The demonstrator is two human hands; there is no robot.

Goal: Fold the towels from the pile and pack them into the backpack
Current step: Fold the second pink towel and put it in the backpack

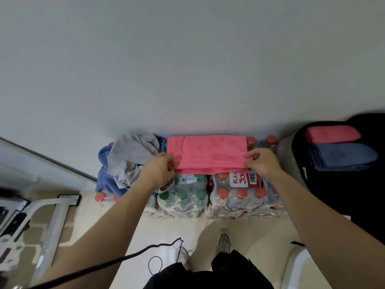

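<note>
Pink towel (206, 153) lies half-folded on the bottled-water packs (208, 192). Left hand (158, 170) and right hand (262, 163) pinch its 2 near corners. Soft, light, limp: grip at corners.

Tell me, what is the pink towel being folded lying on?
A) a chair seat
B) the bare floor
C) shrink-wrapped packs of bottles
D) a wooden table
C: the pink towel, pinched at its near edge by the left hand and the right hand, lies spread across packs of bottles with red and green caps.
</note>
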